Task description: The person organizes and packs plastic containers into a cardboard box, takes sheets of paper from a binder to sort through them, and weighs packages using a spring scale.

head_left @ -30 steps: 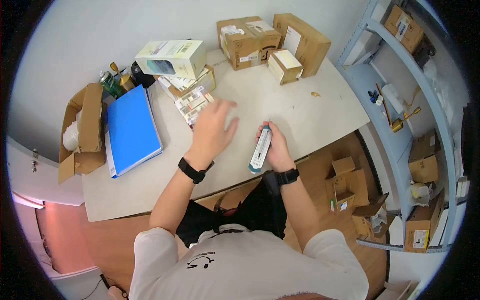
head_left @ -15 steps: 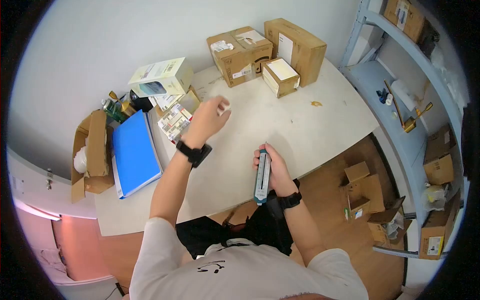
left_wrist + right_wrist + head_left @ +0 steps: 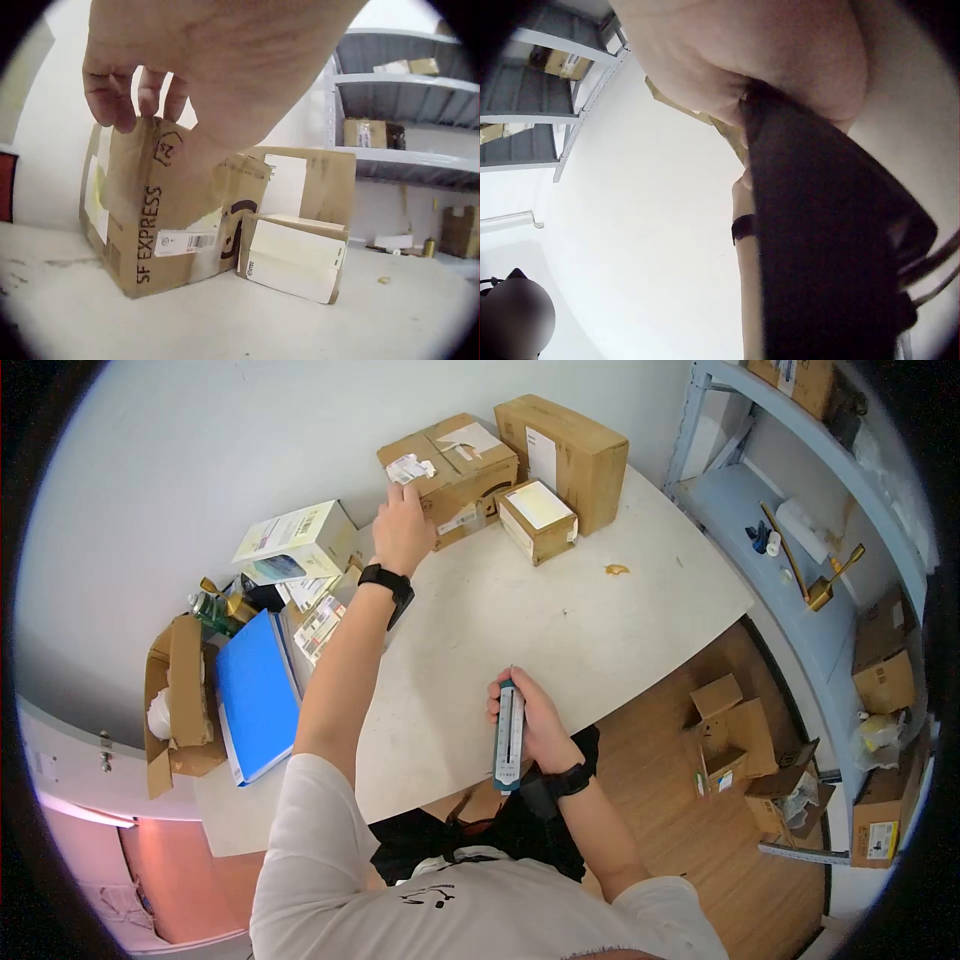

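Note:
My left hand [image 3: 403,532] reaches to the near left top corner of a taped cardboard box [image 3: 465,495] marked SF EXPRESS. In the left wrist view its fingertips [image 3: 124,120] hang loosely bent right at the box's top edge, the thumb low over the front face. Near the table's front edge my right hand [image 3: 540,720] holds a slim teal-framed device [image 3: 508,740] upright along the palm, fingers wrapped round its side. Its white face carries scale markings and a long dark slot, with a thin tip at the top. The right wrist view shows the palm [image 3: 780,60] beside a large dark shape.
Right of the taped box are a small white-labelled box [image 3: 538,520] and a tall carton [image 3: 565,460]. At left lie a white phone box [image 3: 300,540], a blue binder [image 3: 258,695] and an open carton [image 3: 185,690]. A grey-blue shelf [image 3: 735,525] stands at right.
My left hand has moved forward across the table, from beside the labelled packets to the taped box's corner. The right hand keeps the device and has come slightly nearer my body.

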A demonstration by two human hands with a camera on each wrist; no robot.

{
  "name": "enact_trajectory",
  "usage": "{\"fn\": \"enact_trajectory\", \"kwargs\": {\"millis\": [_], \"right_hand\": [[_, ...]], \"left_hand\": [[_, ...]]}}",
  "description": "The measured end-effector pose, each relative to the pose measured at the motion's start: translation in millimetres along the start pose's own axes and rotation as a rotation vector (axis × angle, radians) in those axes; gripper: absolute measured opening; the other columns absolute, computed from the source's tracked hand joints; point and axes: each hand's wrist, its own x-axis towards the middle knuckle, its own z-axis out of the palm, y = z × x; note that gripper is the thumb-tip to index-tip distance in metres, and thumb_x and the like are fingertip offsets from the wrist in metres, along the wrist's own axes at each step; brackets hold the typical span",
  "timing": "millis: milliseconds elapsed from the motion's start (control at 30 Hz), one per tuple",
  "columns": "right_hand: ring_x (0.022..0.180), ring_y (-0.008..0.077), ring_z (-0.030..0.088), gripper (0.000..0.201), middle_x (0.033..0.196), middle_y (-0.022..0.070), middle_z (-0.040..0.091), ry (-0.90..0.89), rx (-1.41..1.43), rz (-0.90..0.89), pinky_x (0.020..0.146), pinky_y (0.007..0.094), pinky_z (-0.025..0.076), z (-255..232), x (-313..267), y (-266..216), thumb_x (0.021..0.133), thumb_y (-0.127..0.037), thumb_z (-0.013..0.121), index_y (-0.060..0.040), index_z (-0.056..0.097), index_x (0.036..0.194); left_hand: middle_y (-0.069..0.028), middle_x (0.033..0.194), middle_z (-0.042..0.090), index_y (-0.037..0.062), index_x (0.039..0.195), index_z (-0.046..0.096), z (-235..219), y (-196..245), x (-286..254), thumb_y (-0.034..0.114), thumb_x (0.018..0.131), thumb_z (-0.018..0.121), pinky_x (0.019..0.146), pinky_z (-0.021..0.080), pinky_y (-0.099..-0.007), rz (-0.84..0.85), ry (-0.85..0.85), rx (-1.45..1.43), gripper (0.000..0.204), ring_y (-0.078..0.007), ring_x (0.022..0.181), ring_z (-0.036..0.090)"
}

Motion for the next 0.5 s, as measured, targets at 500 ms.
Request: {"fn": "enact_trajectory", "kwargs": {"millis": [500], "right_hand": [[0.072, 0.0175, 0.063, 0.025, 0.096, 0.0108, 0.068, 0.13, -0.084, 0.001, 0.064, 0.033, 0.055, 5.7, 11.3, -20.6, 0.107, -0.031, 0.047, -0.0084, 0.057, 0.102]], "left_hand": [[-0.0241, 0.161, 0.018, 0.005, 0.155, 0.003, 7.2, -22.6, 44.5, 0.056, 0.085, 0.074, 0.107, 0.032, -0.0753, -0.874, -0.249, -1.179, 0.112, -0.0427, 0.148, 0.026]]}}
